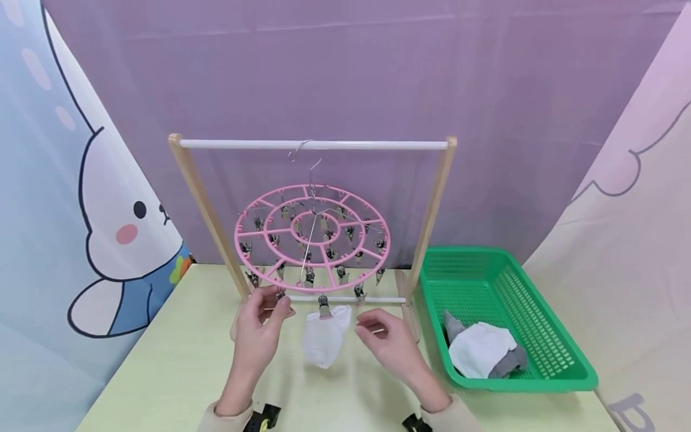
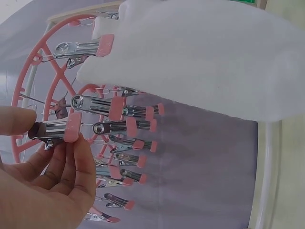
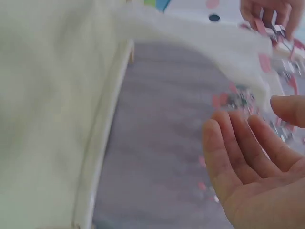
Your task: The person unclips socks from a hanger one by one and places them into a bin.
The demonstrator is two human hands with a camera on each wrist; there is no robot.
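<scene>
A pink round clip hanger with several metal clips hangs from the rack. My left hand is at its front left edge and pinches a pink-tipped metal clip between thumb and fingers; nothing is in that clip's jaws. Beside it, a white sock dangles from another clip on the front edge. My right hand is just right of the sock, apart from it, its fingers loosely bent around nothing. The right wrist view is blurred, but the palm shows bare.
A rack with wooden posts and a white top bar stands on the pale table. To the right, a green basket contains white and grey cloth pieces. A purple curtain hangs behind.
</scene>
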